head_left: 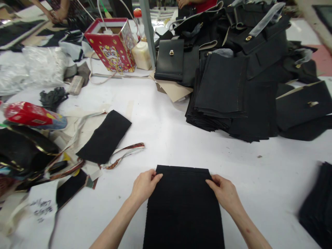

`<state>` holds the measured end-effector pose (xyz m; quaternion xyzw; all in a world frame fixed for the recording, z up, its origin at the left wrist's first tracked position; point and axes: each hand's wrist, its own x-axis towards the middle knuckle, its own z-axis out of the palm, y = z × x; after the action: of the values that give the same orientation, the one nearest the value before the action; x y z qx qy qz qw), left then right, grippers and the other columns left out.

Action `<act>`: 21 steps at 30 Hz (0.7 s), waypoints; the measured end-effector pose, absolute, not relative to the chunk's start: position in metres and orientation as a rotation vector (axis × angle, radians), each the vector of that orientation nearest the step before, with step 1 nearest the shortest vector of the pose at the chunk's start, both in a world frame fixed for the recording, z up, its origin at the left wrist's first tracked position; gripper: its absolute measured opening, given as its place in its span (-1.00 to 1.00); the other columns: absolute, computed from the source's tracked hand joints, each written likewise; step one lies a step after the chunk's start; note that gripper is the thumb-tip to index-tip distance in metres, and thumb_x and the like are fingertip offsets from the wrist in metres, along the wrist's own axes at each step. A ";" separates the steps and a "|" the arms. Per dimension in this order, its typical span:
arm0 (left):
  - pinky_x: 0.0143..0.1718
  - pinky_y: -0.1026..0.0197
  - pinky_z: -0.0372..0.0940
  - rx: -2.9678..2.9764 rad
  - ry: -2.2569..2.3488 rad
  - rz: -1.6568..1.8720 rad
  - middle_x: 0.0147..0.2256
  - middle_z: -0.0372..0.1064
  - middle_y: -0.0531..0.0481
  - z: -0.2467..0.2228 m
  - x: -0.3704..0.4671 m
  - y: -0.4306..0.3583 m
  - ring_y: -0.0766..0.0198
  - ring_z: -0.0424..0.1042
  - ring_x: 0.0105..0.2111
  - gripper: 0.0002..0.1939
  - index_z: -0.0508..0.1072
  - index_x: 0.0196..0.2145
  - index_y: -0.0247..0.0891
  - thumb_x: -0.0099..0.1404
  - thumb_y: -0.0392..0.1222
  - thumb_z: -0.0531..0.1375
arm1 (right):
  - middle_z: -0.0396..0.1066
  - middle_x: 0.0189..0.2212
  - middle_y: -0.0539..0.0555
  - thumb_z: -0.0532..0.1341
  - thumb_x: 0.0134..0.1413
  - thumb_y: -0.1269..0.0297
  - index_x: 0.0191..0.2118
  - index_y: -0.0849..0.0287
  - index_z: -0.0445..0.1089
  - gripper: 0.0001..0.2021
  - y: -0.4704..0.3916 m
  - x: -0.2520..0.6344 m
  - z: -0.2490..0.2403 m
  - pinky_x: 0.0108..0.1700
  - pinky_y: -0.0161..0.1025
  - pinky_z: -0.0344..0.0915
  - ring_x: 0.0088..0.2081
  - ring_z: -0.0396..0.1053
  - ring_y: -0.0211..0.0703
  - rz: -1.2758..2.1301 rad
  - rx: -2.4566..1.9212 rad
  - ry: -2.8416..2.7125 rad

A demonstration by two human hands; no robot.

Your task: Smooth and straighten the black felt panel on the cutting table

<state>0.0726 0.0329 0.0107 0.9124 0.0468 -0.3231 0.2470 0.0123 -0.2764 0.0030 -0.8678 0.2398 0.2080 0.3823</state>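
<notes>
- Pinching the top left corner of a black sheet point(184, 211) with the left hand point(145, 186), in a closed grip with the thumb over the face.
- Pinching the top right corner with the right hand point(225, 193) in mirror fashion, probably to keep the top edge straight and level between the two grips.
- Held at the lower middle of the frame, over the white tabletop point(160, 138), and running out past the bottom edge; impossible to tell whether fully resting there or slightly lifted.
- Marked by a narrow band along the top edge, perhaps a fold; gripped only at the sides, maybe to leave that band uncovered.
- Piled right of the upper middle, in a stack of black pieces point(220, 86) roughly lined up, likely to keep similar shapes together.
- Heaped at the upper right with black bags point(267, 52), and with clear plastic point(268, 19) around some fittings, presumably against scratches.
- Set at the upper left of centre with a red box point(110, 52) and, just beside, a white jar point(141, 57), perhaps out of the arms' way.
- Scattered at the left with a loose black piece point(105, 138), a red bottle point(33, 116) on its side and scraps.
- Blurred at the lower right, in a dark pile point(317, 207).
</notes>
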 end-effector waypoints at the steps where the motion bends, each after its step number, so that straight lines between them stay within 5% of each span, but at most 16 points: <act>1: -0.46 0.24 -0.04 2.473 0.134 -0.892 -0.57 0.32 0.09 0.011 0.074 0.033 0.29 0.28 -0.51 -0.62 0.34 -0.48 -0.18 0.26 0.16 0.03 | 0.38 -0.51 -0.04 0.11 -0.03 -0.02 -0.46 0.06 0.35 -0.73 -0.277 0.013 0.003 -0.31 -0.14 0.13 -0.41 0.30 -0.09 0.534 -2.205 0.615; 10: -0.47 0.24 -0.02 2.434 0.113 -0.933 -0.60 0.27 0.11 0.009 0.081 0.032 0.29 0.25 -0.52 -0.60 0.32 -0.53 -0.19 0.25 0.17 0.03 | 0.33 -0.57 -0.04 0.13 -0.04 0.06 -0.53 0.07 0.29 -0.78 -0.276 0.015 0.001 -0.37 -0.15 0.12 -0.46 0.29 -0.10 0.478 -2.242 0.614; 21: -0.45 0.24 0.01 2.467 0.076 -0.928 -0.61 0.26 0.11 0.005 0.078 0.030 0.28 0.26 -0.52 -0.57 0.29 -0.53 -0.19 0.25 0.20 0.02 | 0.38 -0.51 -0.03 0.14 -0.02 0.17 -0.34 0.08 0.28 -0.87 -0.270 0.013 0.005 -0.34 -0.16 0.18 -0.43 0.35 -0.10 0.400 -2.261 0.676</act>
<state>0.0785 0.0299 0.0051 0.9059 0.0279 -0.3409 0.2497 0.0134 -0.2699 0.0046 -0.8794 0.2628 0.1555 0.3653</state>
